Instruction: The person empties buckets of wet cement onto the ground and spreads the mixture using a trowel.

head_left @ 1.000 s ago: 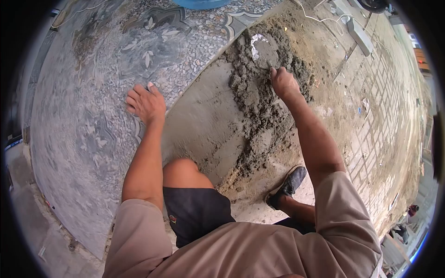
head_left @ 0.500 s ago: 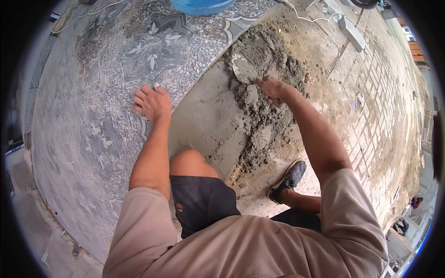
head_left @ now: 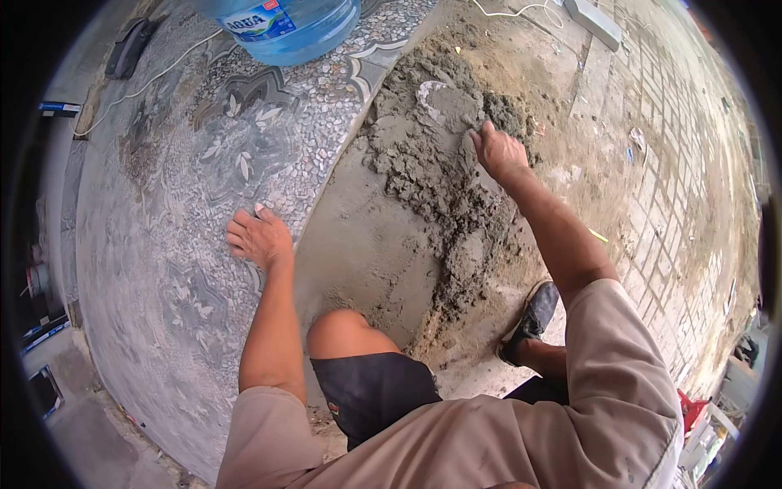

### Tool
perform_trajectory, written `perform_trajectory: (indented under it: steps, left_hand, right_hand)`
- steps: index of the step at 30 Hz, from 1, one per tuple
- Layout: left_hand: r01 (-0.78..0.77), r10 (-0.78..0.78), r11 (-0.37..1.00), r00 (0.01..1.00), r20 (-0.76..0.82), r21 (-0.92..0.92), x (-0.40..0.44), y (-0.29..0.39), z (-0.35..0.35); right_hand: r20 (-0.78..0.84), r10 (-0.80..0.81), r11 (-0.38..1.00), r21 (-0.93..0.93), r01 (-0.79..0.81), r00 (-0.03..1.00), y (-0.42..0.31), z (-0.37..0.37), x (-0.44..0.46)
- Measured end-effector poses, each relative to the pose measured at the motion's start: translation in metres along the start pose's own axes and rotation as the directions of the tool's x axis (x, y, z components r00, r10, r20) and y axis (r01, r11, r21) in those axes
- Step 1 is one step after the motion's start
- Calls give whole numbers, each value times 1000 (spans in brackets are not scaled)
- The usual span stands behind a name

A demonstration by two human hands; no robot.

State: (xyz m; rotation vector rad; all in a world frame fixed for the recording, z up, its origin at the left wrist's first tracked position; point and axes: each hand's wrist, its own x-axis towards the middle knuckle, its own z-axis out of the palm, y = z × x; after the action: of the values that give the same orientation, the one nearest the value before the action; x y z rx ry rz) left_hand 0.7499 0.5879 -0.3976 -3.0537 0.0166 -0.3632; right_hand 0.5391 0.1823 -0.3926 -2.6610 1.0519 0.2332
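Note:
My left hand [head_left: 261, 237] rests flat on the patterned pebble-look tiles [head_left: 183, 228], close to their edge, with the fingers a little apart. My right hand [head_left: 499, 151] is closed round the handle of a trowel [head_left: 430, 94], and the handle itself is mostly hidden by the fingers. Grey wet mortar covers much of the blade, leaving a pale rim visible. The blade sits in a heap of lumpy mortar [head_left: 407, 159] beside the tile edge. Nearer my knee, a smoother layer of grey mortar [head_left: 350, 236] borders the tiles.
A large blue water bottle [head_left: 289, 41] stands on the tiles at the top. A white cable [head_left: 151, 81] crosses the tiles at upper left. A grey block [head_left: 595, 23] lies at upper right, near brick paving [head_left: 652, 155]. My shoe [head_left: 529, 322] is right of the mortar.
The trowel has gone further into the heap, and mortar now covers more of its blade. My left hand stays on the tiles. The view has shifted, showing more of the bottle.

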Motion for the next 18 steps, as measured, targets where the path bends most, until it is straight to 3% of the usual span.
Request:
perform_trajectory:
  steps: [3, 5, 6, 7, 9, 11, 13, 14, 17, 18]
  left_hand:
    - [-9, 9, 1000, 1000, -1, 5, -2, 0, -1]
    - [-13, 12, 1000, 1000, -17, -25, -2, 2, -3]
    - [-11, 11, 1000, 999, -45, -7, -2, 1, 0]
    - [-12, 13, 1000, 997, -71, 14, -1, -2, 4]
    - [-11, 11, 1000, 997, -75, 8, 1, 0, 3]
    - [1, 1, 1000, 998, -59, 28, -2, 2, -3]
    - [17, -20, 999, 998, 59, 39, -1, 5, -14]
    - [18, -20, 999, 998, 60, 46, -2, 5, -12]
    - [21, -22, 998, 999, 28, 56, 1, 5, -5]
    - [12, -12, 999, 1000, 19, 48, -1, 4, -4]
  right_hand:
    - [-41, 128, 988, 96, -123, 991, 6, 19, 58]
    - [327, 249, 876, 326, -356, 912, -5, -19, 81]
    - [471, 246, 869, 279, -408, 847, -7, -44, 82]
    - [458, 255, 868, 280, -410, 852, -4, -52, 72]
    - [526, 160, 522, 673, -524, 836, 2, -58, 42]
    - [515, 241, 85, 833, -547, 822, -11, -51, -6]
    - [600, 175, -387, 771, -506, 780, -2, -11, -8]
    - [636, 73, -471, 701, -536, 768, 0, 5, -1]
    - [606, 17, -206, 780, -591, 795, -29, 1, 39]
    - [617, 33, -52, 787, -615, 786, -31, -12, 52]
